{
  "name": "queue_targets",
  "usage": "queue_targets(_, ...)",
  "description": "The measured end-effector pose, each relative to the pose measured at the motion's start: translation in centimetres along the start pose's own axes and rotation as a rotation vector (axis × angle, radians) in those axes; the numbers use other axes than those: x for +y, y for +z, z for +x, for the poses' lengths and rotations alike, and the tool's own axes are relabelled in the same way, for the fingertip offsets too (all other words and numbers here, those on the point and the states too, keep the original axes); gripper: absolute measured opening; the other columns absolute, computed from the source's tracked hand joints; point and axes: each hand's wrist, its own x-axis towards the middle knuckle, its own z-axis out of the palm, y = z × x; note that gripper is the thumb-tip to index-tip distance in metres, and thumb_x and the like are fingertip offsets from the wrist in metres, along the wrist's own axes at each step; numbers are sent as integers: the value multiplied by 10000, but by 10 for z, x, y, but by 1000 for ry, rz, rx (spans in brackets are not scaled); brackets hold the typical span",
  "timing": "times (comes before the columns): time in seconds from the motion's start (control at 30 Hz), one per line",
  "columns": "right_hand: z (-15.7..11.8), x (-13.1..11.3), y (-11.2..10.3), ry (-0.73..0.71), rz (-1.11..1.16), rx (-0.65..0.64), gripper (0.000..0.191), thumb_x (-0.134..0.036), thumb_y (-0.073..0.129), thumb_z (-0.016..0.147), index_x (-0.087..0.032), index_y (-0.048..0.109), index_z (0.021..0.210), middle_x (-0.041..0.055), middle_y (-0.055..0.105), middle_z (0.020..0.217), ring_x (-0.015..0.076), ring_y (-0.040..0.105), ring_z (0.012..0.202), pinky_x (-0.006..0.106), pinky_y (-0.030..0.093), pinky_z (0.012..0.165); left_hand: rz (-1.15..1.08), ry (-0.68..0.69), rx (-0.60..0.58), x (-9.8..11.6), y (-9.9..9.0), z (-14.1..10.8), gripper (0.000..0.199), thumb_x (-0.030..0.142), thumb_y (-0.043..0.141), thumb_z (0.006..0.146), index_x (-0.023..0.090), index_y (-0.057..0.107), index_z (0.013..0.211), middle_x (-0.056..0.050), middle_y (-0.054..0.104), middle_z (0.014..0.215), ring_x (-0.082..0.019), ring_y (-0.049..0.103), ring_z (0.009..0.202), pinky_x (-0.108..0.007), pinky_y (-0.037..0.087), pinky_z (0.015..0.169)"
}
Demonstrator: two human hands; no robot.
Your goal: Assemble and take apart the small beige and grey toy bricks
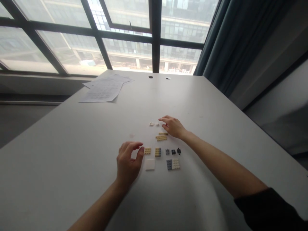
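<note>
My left hand rests on the table, thumb and fingers apart in a curve. Its tips are beside a tan studded plate, and whether they touch it I cannot tell. Further forward, my right hand has its fingers spread just right of a small white piece. Another white piece lies to the left of that. Below the right hand are a long tan plate and a narrow tan strip, the strip's right end close under the fingers.
Nearer me lie a tan-and-grey plate, a grey piece, black pieces, a pale smooth square, a dark grey plate and a white studded plate. Printed papers lie at the table's far left.
</note>
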Motion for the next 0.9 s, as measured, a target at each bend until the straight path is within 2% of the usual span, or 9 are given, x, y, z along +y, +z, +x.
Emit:
queue_targets(0.17,22,-8,14,-14,6,-25,299,-163,554,854,-214,648,1133,63,612,1179,197,607,984,312,430,893,-10,1,1,2,0,1,39,193,580,819,185,603,849,-12,584,785,-162,559,748,-308,458,727)
queue_targets(0.33,10,1,8,3,53,-14,239,-192,546,866,-183,652,1080,59,633,1056,142,604,822,284,441,818,-28,-17,-12,5,0,0,44,197,575,820,192,601,855,-13,592,794,-168,566,769,-313,458,741)
queue_targets(0.43,1,10,4,7,87,-58,182,-183,576,837,-171,676,987,28,653,899,110,585,721,238,443,729,-40,-26,-20,4,1,1,39,202,571,820,192,602,841,-14,596,790,-167,564,765,-316,458,748)
queue_targets(0.57,-4,15,6,-14,109,-135,95,-217,650,784,-177,704,851,8,654,796,103,569,673,217,426,664,-48,-51,-18,2,2,3,37,210,568,825,194,598,840,-12,589,788,-166,564,764,-312,458,742)
queue_targets(0.7,-4,15,8,-20,95,-147,74,-211,635,799,-180,702,803,18,658,806,114,570,693,222,417,673,-39,-53,-12,3,1,2,40,221,566,826,195,597,829,-8,586,774,-166,562,752,-311,459,736)
queue_targets(0.9,-13,16,2,20,49,-91,152,-180,550,853,-175,701,864,49,665,870,141,582,760,248,409,729,-34,-42,-7,4,1,2,35,209,567,819,192,597,826,-7,588,776,-164,562,746,-301,458,723)
